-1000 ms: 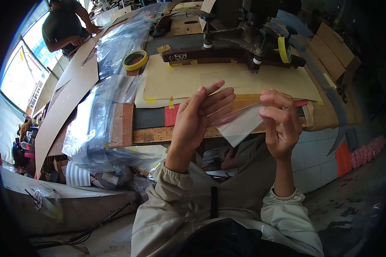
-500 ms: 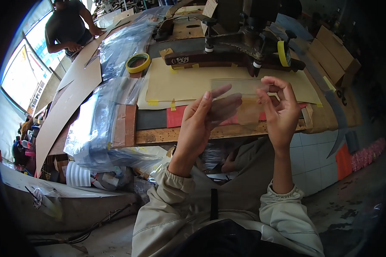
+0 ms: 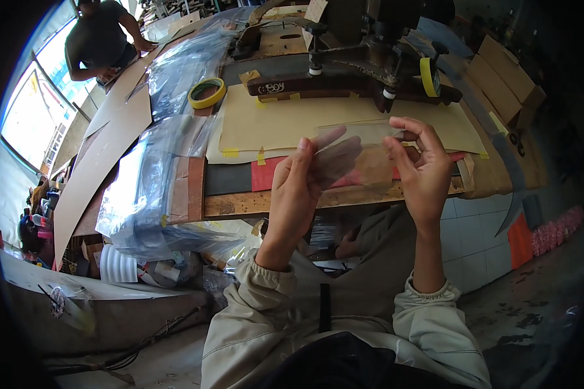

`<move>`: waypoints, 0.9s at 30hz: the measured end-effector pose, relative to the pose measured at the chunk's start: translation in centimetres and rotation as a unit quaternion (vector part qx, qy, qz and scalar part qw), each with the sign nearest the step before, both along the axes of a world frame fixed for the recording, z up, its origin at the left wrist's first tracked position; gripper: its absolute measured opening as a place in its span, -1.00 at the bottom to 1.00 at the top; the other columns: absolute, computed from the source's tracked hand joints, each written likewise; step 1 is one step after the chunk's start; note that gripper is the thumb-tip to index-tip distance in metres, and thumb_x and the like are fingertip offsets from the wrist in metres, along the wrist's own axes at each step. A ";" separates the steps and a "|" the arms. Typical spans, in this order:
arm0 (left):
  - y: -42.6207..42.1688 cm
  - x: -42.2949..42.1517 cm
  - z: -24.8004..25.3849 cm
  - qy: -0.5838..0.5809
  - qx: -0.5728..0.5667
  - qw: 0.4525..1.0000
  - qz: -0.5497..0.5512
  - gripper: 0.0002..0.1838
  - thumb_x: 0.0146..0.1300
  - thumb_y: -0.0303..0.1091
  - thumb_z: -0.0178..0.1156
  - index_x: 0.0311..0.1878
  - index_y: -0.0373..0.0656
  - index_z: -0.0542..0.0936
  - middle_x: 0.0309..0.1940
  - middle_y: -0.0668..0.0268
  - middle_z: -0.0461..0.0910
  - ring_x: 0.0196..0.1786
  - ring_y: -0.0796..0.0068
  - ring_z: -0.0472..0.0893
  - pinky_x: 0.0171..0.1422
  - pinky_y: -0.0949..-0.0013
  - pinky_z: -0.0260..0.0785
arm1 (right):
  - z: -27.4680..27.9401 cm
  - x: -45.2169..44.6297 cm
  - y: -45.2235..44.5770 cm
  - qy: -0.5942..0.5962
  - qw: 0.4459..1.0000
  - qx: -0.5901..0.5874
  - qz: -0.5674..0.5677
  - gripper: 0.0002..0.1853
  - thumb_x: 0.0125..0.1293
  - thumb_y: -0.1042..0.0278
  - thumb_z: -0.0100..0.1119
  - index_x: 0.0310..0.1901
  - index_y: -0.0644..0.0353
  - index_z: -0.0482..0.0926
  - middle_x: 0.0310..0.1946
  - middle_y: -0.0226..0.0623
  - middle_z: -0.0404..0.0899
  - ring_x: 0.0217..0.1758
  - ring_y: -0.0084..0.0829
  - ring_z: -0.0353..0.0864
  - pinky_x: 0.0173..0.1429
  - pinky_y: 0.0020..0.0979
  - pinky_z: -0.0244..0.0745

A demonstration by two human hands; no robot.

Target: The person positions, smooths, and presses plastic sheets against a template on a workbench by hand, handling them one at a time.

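Between my hands, above the table's front edge, is a clear, see-through plastic bag or sheet (image 3: 371,146); which of the two I cannot tell. My left hand (image 3: 298,181) grips its left side, thumb in front and the fingers showing through the plastic from behind. At the upper right corner, my right hand (image 3: 425,162) pinches it between thumb and fingertips. Behind it lie cream paper sheets (image 3: 272,126) with bits of yellow tape, and a red strip (image 3: 261,175) along the table.
A dark clamp frame (image 3: 350,87) stands over the paper, with a yellow tape roll (image 3: 429,77) on it. Another yellow tape roll (image 3: 207,94) rests beside clear plastic sheets (image 3: 136,175). Long brown board (image 3: 110,155) lies left. A person (image 3: 100,39) stands at the far left.
My left fingers, blurred before, now lie stiller behind the plastic. Both hands have shifted slightly, the right one a little left. The plastic stays held between them.
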State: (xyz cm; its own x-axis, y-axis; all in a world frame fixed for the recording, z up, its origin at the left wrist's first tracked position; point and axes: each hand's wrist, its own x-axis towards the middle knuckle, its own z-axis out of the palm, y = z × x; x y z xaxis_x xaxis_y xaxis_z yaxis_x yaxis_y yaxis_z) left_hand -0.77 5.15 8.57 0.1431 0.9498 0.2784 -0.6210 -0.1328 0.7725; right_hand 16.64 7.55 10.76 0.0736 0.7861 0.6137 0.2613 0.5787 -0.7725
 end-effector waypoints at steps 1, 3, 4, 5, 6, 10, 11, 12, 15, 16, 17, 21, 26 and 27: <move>-0.1 0.0 0.1 -0.002 -0.001 1.000 -0.002 -0.47 0.57 -0.12 -0.22 0.32 -0.40 0.35 0.17 -0.06 0.51 0.24 0.17 0.54 0.30 0.19 0.44 | 0.1 0.0 0.0 -0.005 1.000 0.002 -0.003 -0.75 0.23 0.63 0.26 -0.03 0.30 0.60 -0.12 -0.28 0.60 -0.14 -0.55 0.63 -0.13 -0.52 0.62; -0.4 0.0 0.5 -0.005 -0.003 1.000 -0.006 -0.49 0.56 -0.15 -0.17 0.33 -0.40 0.34 0.17 -0.05 0.51 0.24 0.18 0.54 0.30 0.19 0.45 | 0.3 -0.1 -0.2 -0.016 1.000 0.005 -0.009 -0.75 0.23 0.63 0.26 -0.03 0.30 0.60 -0.12 -0.27 0.61 -0.14 -0.55 0.63 -0.12 -0.51 0.62; -0.5 0.1 0.6 0.032 0.006 0.999 0.012 -0.51 0.55 -0.18 -0.15 0.33 -0.39 0.35 0.17 -0.03 0.52 0.23 0.20 0.54 0.30 0.21 0.45 | 0.3 -0.2 -0.3 -0.015 1.000 0.006 -0.011 -0.75 0.23 0.63 0.26 -0.04 0.30 0.60 -0.12 -0.27 0.61 -0.14 -0.55 0.63 -0.12 -0.51 0.62; -0.5 0.2 0.7 0.070 0.014 0.997 0.030 -0.52 0.54 -0.21 -0.12 0.33 -0.38 0.35 0.16 -0.02 0.52 0.23 0.21 0.54 0.30 0.22 0.45 | 0.3 -0.3 -0.3 -0.015 1.000 0.008 -0.013 -0.76 0.23 0.63 0.26 -0.05 0.30 0.61 -0.12 -0.27 0.61 -0.14 -0.55 0.63 -0.12 -0.51 0.63; -0.5 0.3 0.7 0.107 0.023 0.993 0.048 -0.54 0.53 -0.24 -0.09 0.34 -0.37 0.35 0.16 -0.01 0.53 0.23 0.23 0.55 0.30 0.24 0.45 | 0.3 -0.3 -0.3 -0.014 1.000 0.009 -0.015 -0.77 0.23 0.63 0.26 -0.06 0.30 0.61 -0.13 -0.27 0.61 -0.14 -0.55 0.63 -0.13 -0.51 0.63; -0.2 0.1 0.5 0.077 0.004 0.996 0.049 -0.59 0.51 -0.35 -0.07 0.31 -0.37 0.36 0.13 0.00 0.55 0.19 0.25 0.58 0.29 0.26 0.46 | 0.2 -0.2 -0.4 0.010 1.000 0.002 0.026 -0.68 0.27 0.61 0.24 0.06 0.32 0.52 -0.07 -0.25 0.58 -0.11 -0.55 0.61 -0.08 -0.53 0.60; -0.3 0.1 0.9 0.065 -0.008 0.996 0.056 -0.60 0.50 -0.37 -0.08 0.29 -0.41 0.36 0.11 -0.04 0.55 0.17 0.23 0.59 0.29 0.24 0.47 | 0.1 -0.3 -0.5 0.044 0.998 -0.010 0.051 -0.65 0.29 0.58 0.24 0.11 0.32 0.48 -0.04 -0.25 0.56 -0.09 -0.57 0.58 -0.04 -0.55 0.57; -0.3 0.1 1.1 0.053 -0.020 0.996 0.064 -0.60 0.50 -0.39 -0.10 0.27 -0.45 0.36 0.10 -0.07 0.56 0.14 0.20 0.61 0.29 0.22 0.48 | 0.1 -0.3 -0.6 0.078 0.994 -0.023 0.076 -0.61 0.31 0.56 0.23 0.16 0.33 0.44 -0.01 -0.26 0.53 -0.06 -0.58 0.56 0.00 -0.57 0.54; 0.0 -0.7 1.2 0.046 -0.004 0.997 0.068 -0.62 0.49 -0.41 -0.10 0.25 -0.45 0.39 0.06 -0.06 0.58 0.10 0.20 0.63 0.24 0.23 0.52 | -1.1 -0.1 -0.4 0.094 0.992 0.001 0.080 -0.51 0.29 0.53 0.27 0.22 0.32 0.35 0.00 -0.20 0.53 0.01 -0.51 0.57 0.06 -0.44 0.58; 0.1 -1.0 1.3 0.044 -0.001 0.996 0.076 -0.63 0.49 -0.40 -0.10 0.24 -0.44 0.39 0.05 -0.06 0.58 0.09 0.20 0.64 0.22 0.23 0.53 | -1.7 -0.2 -0.5 0.099 0.990 -0.010 0.099 -0.51 0.29 0.52 0.27 0.22 0.31 0.35 0.00 -0.21 0.52 0.02 -0.51 0.56 0.08 -0.43 0.57; 0.2 -1.3 1.4 0.042 0.003 0.996 0.085 -0.63 0.49 -0.40 -0.09 0.23 -0.44 0.40 0.05 -0.06 0.59 0.08 0.21 0.65 0.21 0.23 0.54 | -2.3 -0.4 -0.6 0.104 0.987 -0.021 0.117 -0.50 0.29 0.50 0.28 0.22 0.30 0.35 0.01 -0.22 0.51 0.04 -0.51 0.55 0.10 -0.43 0.56; 0.5 -3.0 2.4 0.035 0.025 0.994 0.102 -0.65 0.47 -0.40 -0.05 0.20 -0.43 0.43 0.01 0.04 0.61 0.12 0.21 0.63 0.19 0.23 0.55 | -4.0 -0.9 -2.3 0.122 0.925 -0.175 0.314 -0.61 0.27 0.47 0.31 0.11 0.33 0.47 -0.08 -0.19 0.63 -0.03 -0.51 0.61 0.13 -0.45 0.53; 1.1 -7.2 4.3 -0.154 0.053 0.970 0.180 -0.68 0.45 -0.46 -0.01 0.18 -0.37 0.47 0.00 0.04 0.62 0.01 0.31 0.67 0.12 0.36 0.59 | -8.2 -1.7 -3.7 -0.045 0.858 -0.292 0.420 -0.81 0.27 0.41 0.30 -0.12 0.27 0.67 -0.20 -0.30 0.72 -0.14 -0.52 0.68 0.08 -0.47 0.53; 1.4 -9.7 4.5 -0.200 0.094 0.972 0.075 -0.69 0.45 -0.47 -0.02 0.19 -0.39 0.47 0.01 0.04 0.61 0.03 0.31 0.66 0.15 0.37 0.58 | -10.0 -1.4 -3.5 -0.085 0.832 -0.306 0.455 -0.83 0.27 0.38 0.30 -0.15 0.25 0.69 -0.22 -0.33 0.72 -0.15 -0.53 0.69 0.06 -0.47 0.53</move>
State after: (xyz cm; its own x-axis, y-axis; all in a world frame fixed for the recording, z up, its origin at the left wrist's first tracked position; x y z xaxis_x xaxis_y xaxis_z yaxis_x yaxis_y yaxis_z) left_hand -10.43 6.58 13.06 -0.1486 0.8781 0.4548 -0.8298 -0.3609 0.4257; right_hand 15.23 4.08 0.74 -0.7696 0.6383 0.0187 0.0666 0.1094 -0.9918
